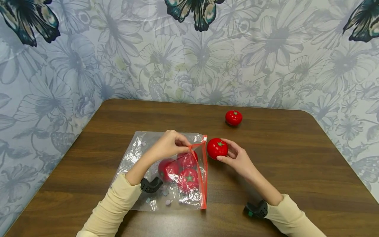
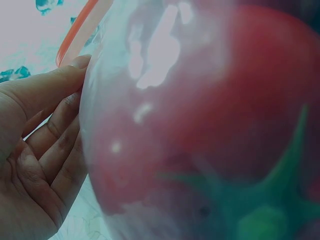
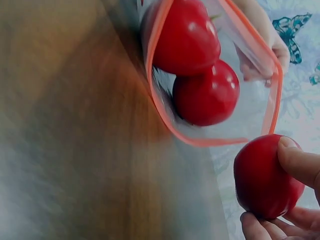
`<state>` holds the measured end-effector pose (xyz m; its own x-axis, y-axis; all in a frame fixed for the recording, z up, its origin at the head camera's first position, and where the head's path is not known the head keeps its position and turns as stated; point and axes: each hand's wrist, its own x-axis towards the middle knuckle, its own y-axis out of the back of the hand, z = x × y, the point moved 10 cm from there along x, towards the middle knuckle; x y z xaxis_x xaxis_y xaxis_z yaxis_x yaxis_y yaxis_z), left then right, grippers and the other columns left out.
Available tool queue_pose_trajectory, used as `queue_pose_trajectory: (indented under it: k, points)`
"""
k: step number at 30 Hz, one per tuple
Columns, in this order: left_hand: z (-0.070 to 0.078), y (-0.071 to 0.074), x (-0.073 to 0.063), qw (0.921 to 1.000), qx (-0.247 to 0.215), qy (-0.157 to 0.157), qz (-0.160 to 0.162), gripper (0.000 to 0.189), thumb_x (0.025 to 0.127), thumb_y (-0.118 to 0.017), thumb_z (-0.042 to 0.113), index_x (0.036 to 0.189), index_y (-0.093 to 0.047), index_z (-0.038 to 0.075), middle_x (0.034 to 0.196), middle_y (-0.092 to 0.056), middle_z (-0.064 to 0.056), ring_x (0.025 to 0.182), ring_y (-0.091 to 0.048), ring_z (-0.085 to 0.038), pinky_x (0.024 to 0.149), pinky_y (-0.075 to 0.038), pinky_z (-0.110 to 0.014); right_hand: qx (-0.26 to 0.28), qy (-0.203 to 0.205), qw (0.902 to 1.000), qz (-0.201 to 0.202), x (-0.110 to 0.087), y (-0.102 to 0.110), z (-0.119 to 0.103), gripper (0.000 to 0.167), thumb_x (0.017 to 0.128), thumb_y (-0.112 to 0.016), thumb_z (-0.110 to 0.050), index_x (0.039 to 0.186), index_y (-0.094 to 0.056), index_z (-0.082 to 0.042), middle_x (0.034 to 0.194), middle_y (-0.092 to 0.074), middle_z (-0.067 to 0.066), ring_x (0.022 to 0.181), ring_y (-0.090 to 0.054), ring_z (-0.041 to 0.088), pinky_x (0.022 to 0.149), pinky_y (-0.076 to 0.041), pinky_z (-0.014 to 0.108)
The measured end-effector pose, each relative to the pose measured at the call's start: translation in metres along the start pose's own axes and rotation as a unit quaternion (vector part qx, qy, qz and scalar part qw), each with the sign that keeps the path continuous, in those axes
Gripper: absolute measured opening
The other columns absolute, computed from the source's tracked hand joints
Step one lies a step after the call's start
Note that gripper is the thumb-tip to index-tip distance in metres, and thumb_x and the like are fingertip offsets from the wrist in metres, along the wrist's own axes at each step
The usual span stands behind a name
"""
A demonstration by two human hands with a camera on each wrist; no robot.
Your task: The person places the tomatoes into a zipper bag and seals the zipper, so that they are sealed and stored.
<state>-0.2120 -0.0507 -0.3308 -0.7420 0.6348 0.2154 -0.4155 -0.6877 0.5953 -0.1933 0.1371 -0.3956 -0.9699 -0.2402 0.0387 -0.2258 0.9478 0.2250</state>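
Observation:
A clear zip bag (image 1: 139, 148) with a red-orange zip edge lies on the table, its mouth facing right. Inside it are several red tomatoes (image 1: 189, 179) with green stems. My left hand (image 1: 169, 144) pinches the bag's upper edge near the zip and lifts it, so the mouth gapes in the right wrist view. With thumb and fingers my right hand (image 1: 238, 160) grips another tomato (image 1: 217, 148) just right of the bag's mouth. In the right wrist view that held tomato (image 3: 267, 176) overlaps the orange rim (image 3: 210, 142).
One more tomato (image 1: 234, 118) stands near the table's back edge, beyond my right hand. The brown wooden table (image 1: 281, 141) meets a flowered backdrop (image 1: 204, 65) behind. Black wrist cameras (image 1: 151, 185) are strapped to both wrists.

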Motion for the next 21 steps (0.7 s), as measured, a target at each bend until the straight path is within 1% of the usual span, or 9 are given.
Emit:
queue_pose_trajectory:
  k: [4, 10, 16, 21]
  points:
    - [0.0, 0.0, 0.0, 1.0, 0.001, 0.007, -0.001, 0.005, 0.081, -0.073, 0.007, 0.083, -0.074, 0.002, 0.077, -0.068, 0.003, 0.057, -0.06, -0.017, 0.05, -0.045, -0.024, 0.009, 0.003, 0.9997, -0.021, -0.005, -0.007, -0.001, 0.065, 0.083, -0.072, -0.009, 0.139, -0.039, -0.004, 0.137, -0.041, 0.022, 0.121, -0.045, 0.034, 0.086, -0.045, 0.035]
    - [-0.001, 0.0, 0.001, 1.0, 0.006, 0.002, -0.002, 0.003, 0.081, -0.073, 0.006, 0.082, -0.074, 0.003, 0.074, -0.068, 0.006, 0.052, -0.054, -0.013, 0.047, -0.042, -0.023, 0.016, 0.003, 0.9994, -0.031, -0.01, -0.013, -0.003, 0.065, 0.082, -0.073, -0.007, 0.138, -0.04, -0.005, 0.136, -0.042, 0.021, 0.12, -0.046, 0.035, 0.085, -0.046, 0.036]
    - [-0.001, 0.0, 0.001, 1.0, 0.009, -0.002, -0.001, 0.003, 0.081, -0.073, 0.005, 0.083, -0.074, 0.002, 0.075, -0.068, 0.005, 0.056, -0.058, -0.016, 0.049, -0.043, -0.024, 0.013, 0.008, 0.9987, -0.049, -0.013, -0.02, -0.005, 0.065, 0.081, -0.073, -0.009, 0.138, -0.041, -0.005, 0.137, -0.041, 0.021, 0.121, -0.046, 0.035, 0.086, -0.045, 0.035]
    - [-0.001, -0.001, 0.001, 0.9999, 0.011, 0.001, -0.004, 0.003, 0.081, -0.073, 0.004, 0.083, -0.074, 0.003, 0.075, -0.068, 0.005, 0.056, -0.059, -0.018, 0.049, -0.043, -0.024, 0.007, 0.019, 0.9976, -0.066, -0.015, -0.028, -0.004, 0.066, 0.08, -0.074, -0.006, 0.137, -0.042, -0.003, 0.134, -0.044, 0.022, 0.118, -0.049, 0.035, 0.086, -0.045, 0.034]
